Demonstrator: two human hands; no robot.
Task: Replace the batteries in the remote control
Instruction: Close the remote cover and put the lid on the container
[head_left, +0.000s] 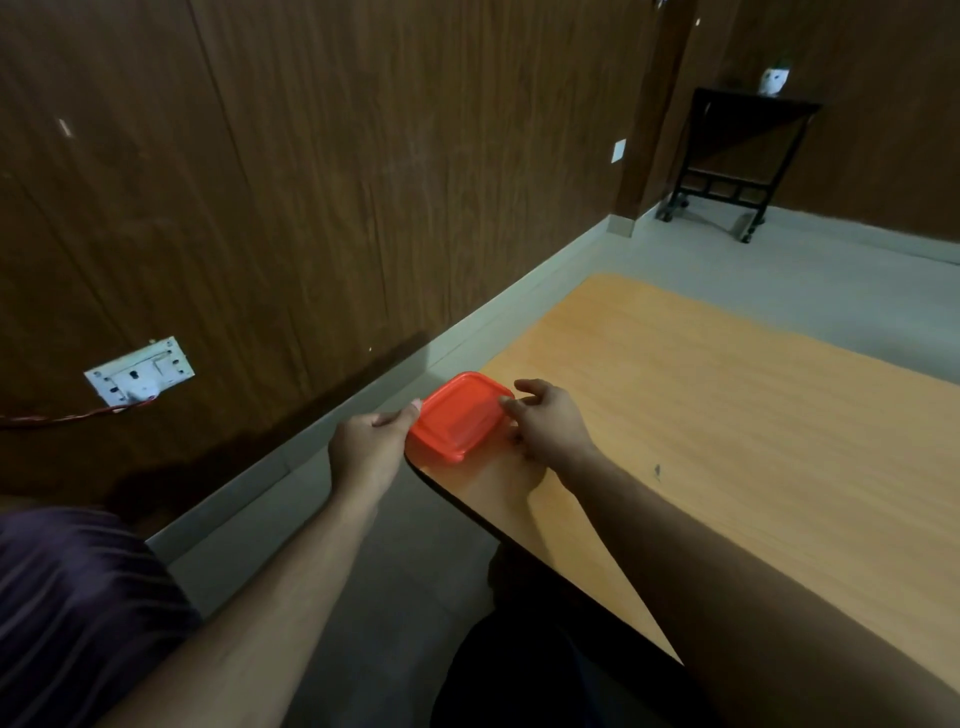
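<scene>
Nearest the camera, both forearms are reaching forward to an orange lidded box (457, 415) that is sitting on the near left corner of the worktop (727, 395), slightly overhanging its edge. The left hand (371, 441) is gripping the box's left rim, thumb pressing on the lid; the right hand (545, 421) is pinching the right rim with curled fingers (511, 402). The box is lying directly between the two hands, its long axis running away and to the right, both hands equally near. No remote control or batteries are showing; they may be lying inside the box, so opening the lid looks like the step in hand. Beyond the box, a wood-panelled wall (311, 182) is rising
</scene>
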